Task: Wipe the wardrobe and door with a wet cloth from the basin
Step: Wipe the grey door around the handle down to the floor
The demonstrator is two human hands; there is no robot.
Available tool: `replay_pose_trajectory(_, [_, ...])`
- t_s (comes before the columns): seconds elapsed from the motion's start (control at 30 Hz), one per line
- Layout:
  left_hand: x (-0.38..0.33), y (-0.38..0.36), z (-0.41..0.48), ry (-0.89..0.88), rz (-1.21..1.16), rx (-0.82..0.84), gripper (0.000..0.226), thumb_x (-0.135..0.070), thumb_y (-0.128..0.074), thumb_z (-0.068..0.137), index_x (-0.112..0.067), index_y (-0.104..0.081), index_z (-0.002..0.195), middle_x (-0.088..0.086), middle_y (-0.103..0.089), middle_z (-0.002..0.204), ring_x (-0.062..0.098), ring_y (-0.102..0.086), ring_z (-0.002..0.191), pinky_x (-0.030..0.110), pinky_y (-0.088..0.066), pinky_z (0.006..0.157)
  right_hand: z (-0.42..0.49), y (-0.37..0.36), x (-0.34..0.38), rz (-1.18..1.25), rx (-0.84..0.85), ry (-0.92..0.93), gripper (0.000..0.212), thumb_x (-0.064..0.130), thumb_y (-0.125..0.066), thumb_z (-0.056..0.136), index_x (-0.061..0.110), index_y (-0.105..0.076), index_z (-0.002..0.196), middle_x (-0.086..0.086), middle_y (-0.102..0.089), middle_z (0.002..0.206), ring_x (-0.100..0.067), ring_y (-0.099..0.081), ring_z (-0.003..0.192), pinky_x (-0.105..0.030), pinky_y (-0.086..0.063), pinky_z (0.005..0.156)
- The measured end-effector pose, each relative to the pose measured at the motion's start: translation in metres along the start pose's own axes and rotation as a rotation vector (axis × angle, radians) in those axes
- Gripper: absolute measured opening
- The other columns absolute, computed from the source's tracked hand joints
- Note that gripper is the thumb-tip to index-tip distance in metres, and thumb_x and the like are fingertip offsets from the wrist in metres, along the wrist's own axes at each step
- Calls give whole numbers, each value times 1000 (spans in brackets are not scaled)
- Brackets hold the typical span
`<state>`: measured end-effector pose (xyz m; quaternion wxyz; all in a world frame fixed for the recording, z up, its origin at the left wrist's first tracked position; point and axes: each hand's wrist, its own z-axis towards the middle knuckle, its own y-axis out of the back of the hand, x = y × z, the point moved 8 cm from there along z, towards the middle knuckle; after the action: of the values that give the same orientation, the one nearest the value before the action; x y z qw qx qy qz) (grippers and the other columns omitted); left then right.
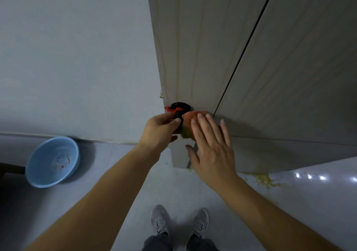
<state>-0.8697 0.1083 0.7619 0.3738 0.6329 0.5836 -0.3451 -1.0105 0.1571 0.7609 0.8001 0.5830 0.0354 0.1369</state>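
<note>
Wiping low on the wardrobe front, cloth under a flat palm.
Right hand [210,146] spread wide, fingers straight, pressing the orange cloth [187,119] against the wardrobe [193,47] just right of a black-and-red knob [180,105]; left hand [160,132] curled round that knob. Blue basin [31,161] well apart, on the floor at left. Probable faults from here: cloth sliding out from under the ungripping palm and dropping; yellowish streaks smeared rather than lifted if left unrinsed, with drips adding to the yellow spatter [264,181] at the base.

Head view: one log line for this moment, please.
left hand grips black handle | right hand presses orange cloth on wardrobe | basin on floor
</note>
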Motion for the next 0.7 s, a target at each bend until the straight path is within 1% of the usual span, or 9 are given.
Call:
replay_pose_trajectory(0.07, [-1, 1, 4, 16, -9, -4, 16, -12, -61, 101, -22, -70, 110, 4, -78, 102, 17, -76, 92, 48, -55, 100, -4, 8, -24, 31, -34, -69, 67, 49, -49, 99, 10, -41, 153, -11, -41, 159, -27, -35, 149, -53, -20, 124])
replay_pose_trajectory(0.13, [-1, 1, 7, 24, -24, -4, 16, -13, -62, 101, -21, -70, 111, 3, -78, 101, 17, -77, 91, 48, -55, 101, -10, 14, -48, 211, -56, -256, 62, 49, -52, 99, 12, -49, 148, -9, -55, 147, -23, -52, 133, -46, -37, 115])
replay_pose_trajectory(0.23, [-3, 0, 11, 34, -42, -8, 18, -13, -62, 100, -17, -71, 116, 3, -79, 100, 18, -77, 92, 50, -54, 102, -9, 1, -65, 938, -42, -733, 44, 43, -64, 96, 18, -60, 132, -2, -71, 115, -12, -70, 93, -28, -58, 78])
replay_pose_trajectory(0.3, [-5, 2, 13, 32, -42, -17, 15, -14, -64, 99, -20, -71, 111, 3, -79, 99, 17, -76, 91, 51, -53, 102, -4, -12, -65, 1319, -45, -1022, 33, 41, -66, 96, 14, -70, 115, -4, -73, 93, -16, -70, 70, -24, -51, 52])
replay_pose_trajectory(0.33, [-6, 3, 15, 33, -37, -18, 13, -15, -65, 99, -22, -71, 108, 2, -79, 97, 16, -77, 91, 50, -53, 103, -1, -15, -63, 1439, -36, -1087, 35, 43, -65, 97, 11, -75, 107, -7, -72, 85, -19, -65, 62, -27, -44, 46])
replay_pose_trajectory(0.4, [-8, 4, 17, 43, -32, -7, 11, -16, -67, 98, -24, -71, 104, 0, -80, 94, 13, -77, 87, 49, -53, 103, 5, -17, -55, 1620, -20, -1173, 44, 48, -60, 97, 9, -80, 96, -12, -70, 85, -22, -60, 64, -30, -44, 54])
replay_pose_trajectory(0.47, [-9, 6, 20, 57, -19, 11, 8, -19, -68, 97, -23, -72, 104, -2, -80, 91, 11, -77, 85, 48, -53, 102, 6, -23, -45, 1782, -22, -1240, 47, 48, -52, 101, 16, -82, 85, -14, -74, 101, -25, -66, 85, -37, -51, 79])
replay_pose_trajectory(0.57, [-10, 9, 25, 73, 2, 12, 13, -24, -73, 94, -17, -74, 105, 0, -80, 94, 13, -76, 89, 47, -55, 100, 12, -34, -21, 2004, -12, -1311, 53, 49, -40, 104, 10, -73, 119, -16, -73, 120, -30, -68, 113, -43, -46, 107])
replay_pose_trajectory(0.7, [-7, 12, 31, 82, -14, -18, 22, -24, -77, 91, -12, -73, 108, 3, -78, 96, 17, -74, 87, 46, -55, 100, 29, -35, 14, 2092, 75, -1270, 53, 48, -40, 105, 9, -67, 129, -16, -73, 118, -31, -67, 113, -41, -50, 98])
